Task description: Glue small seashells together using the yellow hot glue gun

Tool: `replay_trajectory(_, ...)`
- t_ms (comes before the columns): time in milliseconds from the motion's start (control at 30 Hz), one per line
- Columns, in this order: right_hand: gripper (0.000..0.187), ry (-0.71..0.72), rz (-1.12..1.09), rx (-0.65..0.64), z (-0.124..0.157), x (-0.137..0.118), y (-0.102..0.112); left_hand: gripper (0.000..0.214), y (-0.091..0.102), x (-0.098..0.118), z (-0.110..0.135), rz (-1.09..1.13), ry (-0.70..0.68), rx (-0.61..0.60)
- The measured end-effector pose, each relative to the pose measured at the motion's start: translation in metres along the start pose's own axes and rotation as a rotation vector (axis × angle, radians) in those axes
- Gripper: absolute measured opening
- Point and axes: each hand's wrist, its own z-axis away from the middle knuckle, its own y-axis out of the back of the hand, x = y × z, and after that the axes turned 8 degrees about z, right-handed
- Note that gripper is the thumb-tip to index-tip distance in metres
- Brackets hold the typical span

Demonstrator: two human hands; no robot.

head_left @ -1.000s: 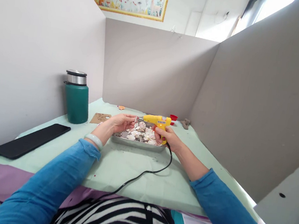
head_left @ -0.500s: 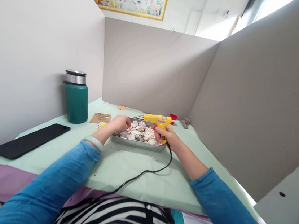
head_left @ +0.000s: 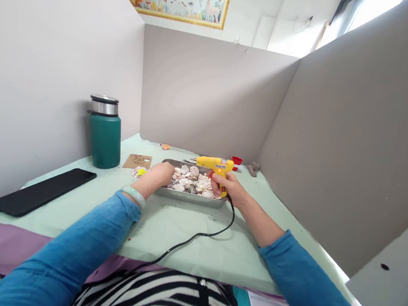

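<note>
My right hand (head_left: 230, 186) is wrapped round the handle of a yellow hot glue gun (head_left: 214, 164), its nozzle pointing left above the tray. A black cord runs from its grip down to the table's front edge. Several pale and speckled seashells (head_left: 190, 181) fill a shallow metal tray (head_left: 191, 197). At the tray's left end, my left hand (head_left: 162, 173) is low over the shells with its fingers curled inward. Whatever those fingers may hold is hidden behind the hand. A small shell piece with a yellow star-like part (head_left: 139, 172) lies just left of that hand.
A green flask (head_left: 104, 136) stands at the left by the partition. Before it lies a long black pad (head_left: 43, 192). A brown card (head_left: 138, 162), an orange piece (head_left: 166, 147), a red cup (head_left: 236, 162) and a grey-brown lump (head_left: 252, 168) sit toward the back.
My left hand has shifted slightly left and down at the tray's left end, its fingers turning out of sight. The right hand and glue gun stay in place.
</note>
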Motion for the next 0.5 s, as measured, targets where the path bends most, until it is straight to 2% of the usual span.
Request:
replay_trajectory(167,0.033,0.010,-0.016,-0.014,0.000,0.000,0.000,0.027,0.002,0.005,0.006,-0.002,-0.015,-0.033)
replay_trajectory(300,0.033,0.016,-0.008,-0.013,0.000,0.001,0.001,0.023,0.005,0.004,0.010,0.035,-0.009,-0.021)
replay_trajectory(500,0.029,0.034,0.011,-0.032,0.000,0.002,0.003,0.031,0.021,0.007,0.016,0.020,-0.050,-0.057)
